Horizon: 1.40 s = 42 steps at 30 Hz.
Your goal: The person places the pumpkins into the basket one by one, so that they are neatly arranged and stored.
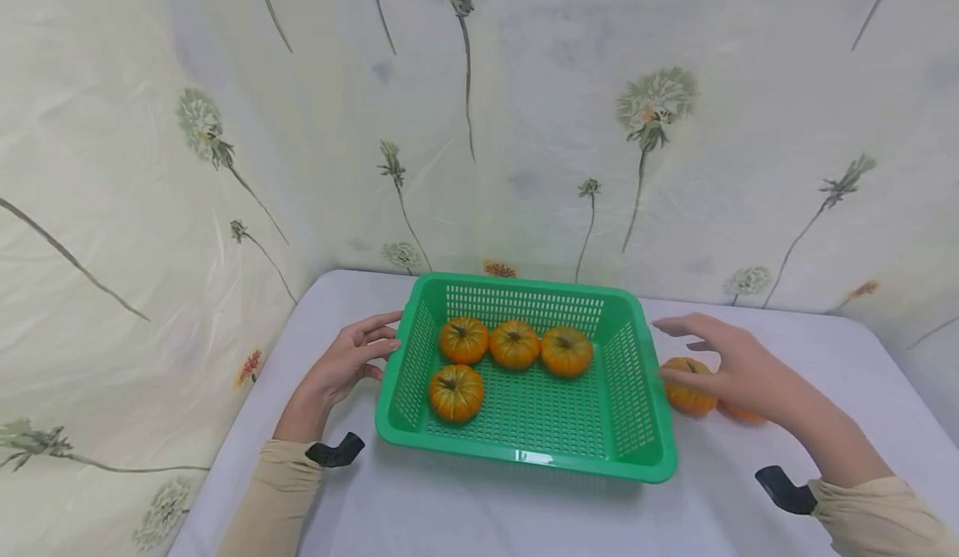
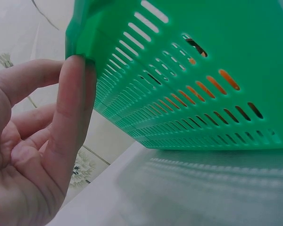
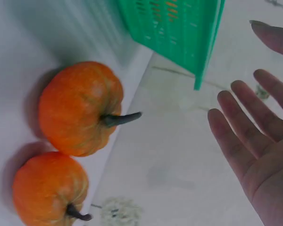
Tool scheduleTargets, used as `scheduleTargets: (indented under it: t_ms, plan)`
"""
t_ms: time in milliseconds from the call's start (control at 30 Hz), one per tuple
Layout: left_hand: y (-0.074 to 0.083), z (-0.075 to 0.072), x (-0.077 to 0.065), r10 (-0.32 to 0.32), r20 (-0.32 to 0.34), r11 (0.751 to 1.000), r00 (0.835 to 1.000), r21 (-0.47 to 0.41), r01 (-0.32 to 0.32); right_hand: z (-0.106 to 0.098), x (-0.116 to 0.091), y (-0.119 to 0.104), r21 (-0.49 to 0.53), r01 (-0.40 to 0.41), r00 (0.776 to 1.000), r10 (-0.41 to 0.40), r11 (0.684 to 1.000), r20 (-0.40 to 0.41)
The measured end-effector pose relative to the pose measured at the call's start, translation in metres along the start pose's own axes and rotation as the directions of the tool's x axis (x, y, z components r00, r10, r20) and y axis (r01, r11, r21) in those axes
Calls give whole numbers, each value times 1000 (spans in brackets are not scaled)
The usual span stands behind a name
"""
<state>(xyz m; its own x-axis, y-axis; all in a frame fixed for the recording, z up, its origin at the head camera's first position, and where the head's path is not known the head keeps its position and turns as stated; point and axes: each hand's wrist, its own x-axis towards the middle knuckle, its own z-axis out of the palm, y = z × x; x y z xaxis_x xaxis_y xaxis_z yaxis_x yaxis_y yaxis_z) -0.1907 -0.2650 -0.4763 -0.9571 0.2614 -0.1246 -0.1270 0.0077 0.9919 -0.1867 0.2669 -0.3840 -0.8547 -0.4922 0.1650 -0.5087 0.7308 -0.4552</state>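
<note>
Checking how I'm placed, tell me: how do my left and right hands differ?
Your left hand touches the rim of the green basket; your right hand appears clear of it. The left is at the basket's left end, the right at its right end, near two loose pumpkins. Both are bare and come out of beige sleeves.

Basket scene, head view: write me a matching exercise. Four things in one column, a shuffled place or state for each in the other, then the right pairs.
Things
1. Left hand
2. Two loose pumpkins
3. Basket
4. Right hand

Places and states
a. Green, with four pumpkins inside
b. Raised, holding nothing, off the basket's right side
c. At the basket's left rim
d. Resting on the white tabletop

Pairs: 1-c, 2-d, 3-a, 4-b
</note>
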Motion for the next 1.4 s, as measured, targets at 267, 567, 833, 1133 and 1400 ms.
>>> scheduleTargets:
  t_ms: [267,567,833,1133,1400]
  plan:
    - [1,2,-1,-2,-1,1000,1000,3,2,0,-21,31,0,-149,989,149,989,13]
    - [0,0,-1,-2,-5,1000,1000,1,2,1,-37,60,-13,-310,947,310,951,84]
    - [0,1,-1,-6,-5,1000,1000,4,6,2,-50,81,-22,-399,910,399,917,115]
    - [1,2,-1,-5,-6,1000,1000,3,5,12,-62,104,1,-380,922,378,925,89]
    - [1,2,-2,-3,-5,1000,1000,2,3,15,-67,120,-1,-389,919,388,921,72]
